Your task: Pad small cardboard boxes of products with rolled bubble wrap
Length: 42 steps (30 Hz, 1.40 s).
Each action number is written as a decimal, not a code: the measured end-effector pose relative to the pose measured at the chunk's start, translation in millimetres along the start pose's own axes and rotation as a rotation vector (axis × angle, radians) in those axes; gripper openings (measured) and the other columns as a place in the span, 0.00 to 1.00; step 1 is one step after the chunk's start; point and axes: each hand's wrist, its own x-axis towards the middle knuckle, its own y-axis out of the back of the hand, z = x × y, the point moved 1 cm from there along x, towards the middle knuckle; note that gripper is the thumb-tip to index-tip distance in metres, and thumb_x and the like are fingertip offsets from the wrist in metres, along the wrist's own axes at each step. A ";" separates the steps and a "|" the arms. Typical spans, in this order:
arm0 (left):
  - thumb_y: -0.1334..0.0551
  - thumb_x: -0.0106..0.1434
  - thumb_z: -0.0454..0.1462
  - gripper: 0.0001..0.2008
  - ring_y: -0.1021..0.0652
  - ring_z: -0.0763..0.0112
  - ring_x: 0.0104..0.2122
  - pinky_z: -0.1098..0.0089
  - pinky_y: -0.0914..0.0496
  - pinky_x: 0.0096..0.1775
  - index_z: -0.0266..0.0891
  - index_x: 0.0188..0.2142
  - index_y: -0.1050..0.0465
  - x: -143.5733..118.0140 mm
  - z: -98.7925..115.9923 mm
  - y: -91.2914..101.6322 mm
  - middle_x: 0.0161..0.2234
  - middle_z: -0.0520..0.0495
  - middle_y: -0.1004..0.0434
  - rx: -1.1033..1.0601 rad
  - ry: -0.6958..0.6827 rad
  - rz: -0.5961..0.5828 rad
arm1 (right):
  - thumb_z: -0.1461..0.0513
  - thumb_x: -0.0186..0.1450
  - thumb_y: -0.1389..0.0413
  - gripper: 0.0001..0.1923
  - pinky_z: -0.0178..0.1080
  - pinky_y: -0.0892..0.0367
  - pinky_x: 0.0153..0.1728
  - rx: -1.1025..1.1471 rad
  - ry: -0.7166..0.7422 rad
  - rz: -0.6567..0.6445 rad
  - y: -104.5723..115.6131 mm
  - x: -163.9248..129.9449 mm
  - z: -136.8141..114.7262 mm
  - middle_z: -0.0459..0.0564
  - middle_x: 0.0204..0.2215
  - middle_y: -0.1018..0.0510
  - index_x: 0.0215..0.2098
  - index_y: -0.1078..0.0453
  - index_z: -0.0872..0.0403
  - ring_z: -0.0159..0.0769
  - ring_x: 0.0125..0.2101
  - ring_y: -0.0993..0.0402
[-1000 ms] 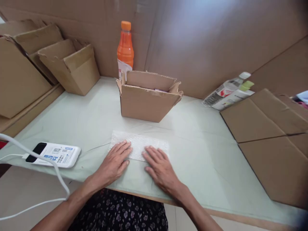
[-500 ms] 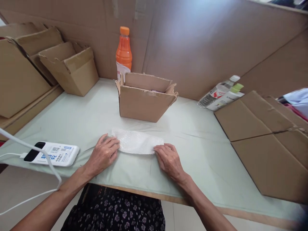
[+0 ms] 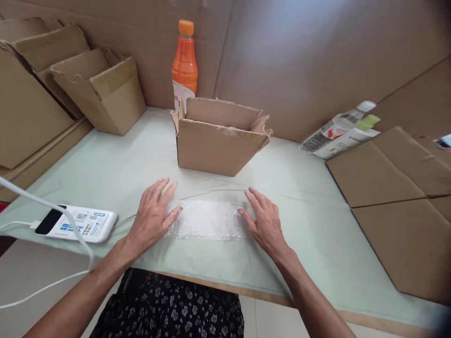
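Two hands (image 3: 153,217) (image 3: 266,223) flank one bubble-wrap sheet (image 3: 207,219).

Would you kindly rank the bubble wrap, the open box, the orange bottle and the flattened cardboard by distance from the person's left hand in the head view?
From the left hand, flat on the table:
1. Bubble wrap, touching its fingers, just right.
2. Open box, ahead and right.
3. Orange bottle, behind the box by the wall.
4. Flattened cardboard, far right.

head cam | fwd+down (steep) | close over table (image 3: 105,169)
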 end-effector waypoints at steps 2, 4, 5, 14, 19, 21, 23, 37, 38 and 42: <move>0.43 0.71 0.42 0.29 0.45 0.47 0.71 0.46 0.44 0.67 0.36 0.68 0.44 -8.4 17.0 -5.7 0.70 0.29 0.46 0.049 -0.132 0.015 | 0.55 0.74 0.52 0.30 0.56 0.42 0.63 -0.069 0.127 0.033 -5.6 -5.9 -15.6 0.61 0.70 0.40 0.72 0.46 0.55 0.52 0.69 0.44; 0.45 0.73 0.41 0.29 0.48 0.51 0.72 0.48 0.49 0.69 0.36 0.69 0.46 -16.6 32.8 -13.7 0.71 0.32 0.47 0.074 -0.252 -0.077 | 0.54 0.75 0.54 0.33 0.54 0.46 0.66 -0.080 0.291 -0.045 -13.1 -11.0 -37.1 0.60 0.71 0.42 0.74 0.52 0.57 0.48 0.71 0.49; 0.46 0.73 0.42 0.28 0.46 0.52 0.72 0.50 0.50 0.69 0.36 0.69 0.45 -20.4 37.9 -18.9 0.71 0.33 0.45 0.085 -0.295 -0.143 | 0.54 0.75 0.54 0.33 0.52 0.47 0.67 -0.070 0.370 -0.107 -18.5 -13.3 -46.8 0.60 0.71 0.42 0.74 0.52 0.58 0.47 0.71 0.49; 0.48 0.74 0.48 0.27 0.41 0.54 0.70 0.50 0.53 0.69 0.41 0.68 0.40 -29.9 25.9 -36.9 0.71 0.40 0.43 0.146 -0.300 -0.376 | 0.51 0.74 0.53 0.33 0.52 0.52 0.68 -0.168 0.346 -0.259 -34.3 -41.2 -20.6 0.57 0.71 0.42 0.72 0.46 0.58 0.47 0.70 0.46; 0.47 0.74 0.46 0.25 0.41 0.55 0.70 0.50 0.49 0.68 0.42 0.67 0.37 -28.0 26.6 -29.6 0.70 0.41 0.41 0.104 -0.318 -0.340 | 0.55 0.76 0.56 0.26 0.51 0.45 0.63 -0.180 0.241 -0.143 -19.1 -48.1 3.3 0.58 0.67 0.33 0.67 0.39 0.59 0.48 0.66 0.39; 0.48 0.74 0.44 0.23 0.38 0.54 0.68 0.51 0.45 0.66 0.41 0.64 0.34 -28.9 22.0 -19.2 0.69 0.40 0.38 0.081 -0.253 -0.253 | 0.56 0.75 0.55 0.23 0.50 0.39 0.58 -0.145 0.126 -0.039 -13.7 -48.2 11.2 0.59 0.60 0.26 0.61 0.32 0.58 0.48 0.60 0.32; 0.48 0.73 0.43 0.22 0.30 0.51 0.61 0.51 0.36 0.60 0.37 0.60 0.30 -31.2 14.1 -6.4 0.61 0.36 0.29 0.099 -0.075 -0.140 | 0.56 0.74 0.53 0.19 0.50 0.36 0.53 -0.118 0.010 0.058 -10.2 -48.0 17.1 0.59 0.53 0.21 0.54 0.27 0.57 0.49 0.54 0.27; 0.41 0.63 0.44 0.30 0.26 0.69 0.26 0.67 0.30 0.33 0.36 0.63 0.37 -27.1 23.0 -0.7 0.29 0.52 0.24 -0.377 0.523 -0.104 | 0.48 0.64 0.41 0.33 0.43 0.28 0.38 0.653 -0.511 -0.042 -0.1 -41.4 3.6 0.53 0.39 0.20 0.63 0.37 0.52 0.39 0.34 0.23; 0.41 0.64 0.45 0.35 0.27 0.70 0.24 0.68 0.31 0.32 0.36 0.67 0.43 -26.4 22.7 1.7 0.28 0.54 0.24 -0.396 0.521 -0.140 | 0.47 0.64 0.41 0.38 0.43 0.27 0.39 0.715 -0.536 -0.083 4.6 -41.6 3.3 0.54 0.41 0.20 0.67 0.42 0.52 0.38 0.35 0.23; 0.43 0.65 0.45 0.31 0.19 0.65 0.36 0.65 0.25 0.42 0.39 0.65 0.35 -22.1 18.6 3.6 0.39 0.46 0.17 -0.440 0.425 -0.259 | 0.46 0.64 0.40 0.40 0.46 0.25 0.42 0.829 -0.554 -0.230 22.3 -45.3 3.7 0.60 0.51 0.22 0.70 0.43 0.49 0.42 0.40 0.20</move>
